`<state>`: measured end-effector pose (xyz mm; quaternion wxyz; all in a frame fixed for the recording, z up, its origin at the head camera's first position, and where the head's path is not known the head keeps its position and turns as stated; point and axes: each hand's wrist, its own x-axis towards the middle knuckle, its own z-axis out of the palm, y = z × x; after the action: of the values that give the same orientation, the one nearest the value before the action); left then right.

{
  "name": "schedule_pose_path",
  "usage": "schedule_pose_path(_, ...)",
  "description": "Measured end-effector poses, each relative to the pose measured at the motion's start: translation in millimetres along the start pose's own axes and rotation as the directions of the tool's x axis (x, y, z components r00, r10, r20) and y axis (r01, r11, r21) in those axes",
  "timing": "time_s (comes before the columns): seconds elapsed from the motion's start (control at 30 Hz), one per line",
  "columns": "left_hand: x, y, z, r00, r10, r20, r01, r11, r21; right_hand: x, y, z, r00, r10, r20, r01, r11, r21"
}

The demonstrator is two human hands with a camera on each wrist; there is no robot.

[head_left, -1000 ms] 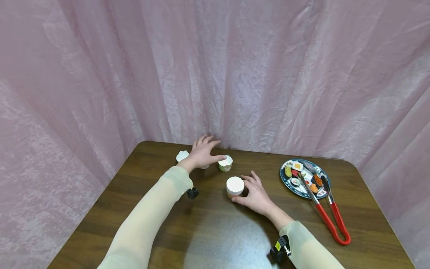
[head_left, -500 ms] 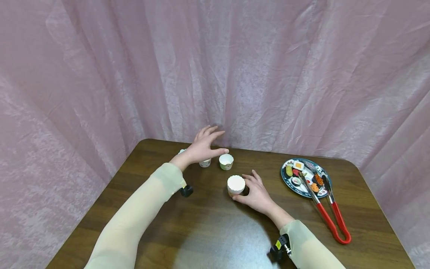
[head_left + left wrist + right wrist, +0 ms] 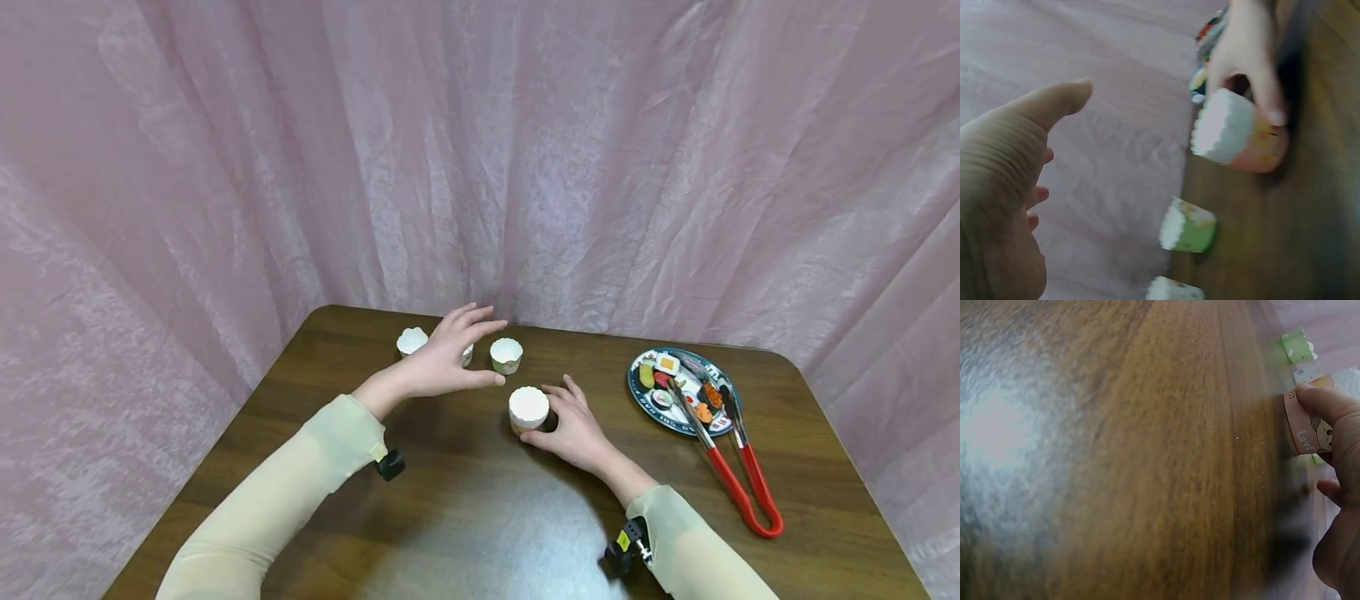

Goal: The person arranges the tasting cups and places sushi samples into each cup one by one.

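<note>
We steady the pink paper cup (image 3: 528, 408) at table centre, our right hand (image 3: 573, 427) curled round it; our left hand (image 3: 442, 358), spread and seemingly empty, hovers at ten o'clock.

Both arms reach forward in pale sleeves. The left hand (image 3: 442, 360) is held above the table with straight, spread fingers and the thumb pointing to the right; it holds nothing. The right hand (image 3: 573, 425) is lower, its fingers and thumb curled around the paper cup (image 3: 528, 407).
</note>
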<state>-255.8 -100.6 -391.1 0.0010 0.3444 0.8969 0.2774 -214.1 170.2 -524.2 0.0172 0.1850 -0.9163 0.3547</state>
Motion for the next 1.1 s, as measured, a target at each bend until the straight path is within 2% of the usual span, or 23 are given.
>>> schedule_pose_path(0.13, -11.0, -6.6, 15.9, 0.999, 0.001, 0.033, -0.002, 0.999, 0.036, -1.5, 0.7, -0.9, 1.0, 0.002, 0.004, -0.002, 1.0, 0.0)
schedule_pose_path(0.27, -16.1, -14.4, 33.7, 0.997, -0.02, 0.075, 0.017, 0.999, 0.045, -2.2, 1.6, -1.2, 1.0, 0.0, 0.007, 0.0, 1.0, -0.006)
schedule_pose_path(0.43, -15.9, -19.6, 55.9, 0.995, -0.031, 0.098, 0.028, 0.999, 0.031, -2.7, 2.8, 0.3, 1.0, -0.007, 0.008, 0.007, 1.0, -0.028)
schedule_pose_path(0.57, -12.3, -20.3, 67.9, 0.992, -0.028, 0.121, 0.025, 0.999, 0.027, -3.3, 3.7, 2.5, 1.0, -0.022, 0.009, 0.022, 0.998, -0.052)
schedule_pose_path(0.8, -5.8, -20.0, 80.7, 0.992, -0.004, 0.123, 0.002, 1.0, 0.019, -4.9, 2.2, 4.7, 0.999, -0.032, 0.0, 0.032, 0.997, -0.072)
schedule_pose_path(1.1, -1.2, -13.6, 88.6, 0.991, -0.033, 0.127, 0.031, 0.999, 0.019, -5.3, 2.3, 6.3, 0.995, -0.076, -0.07, 0.065, 0.987, -0.144)
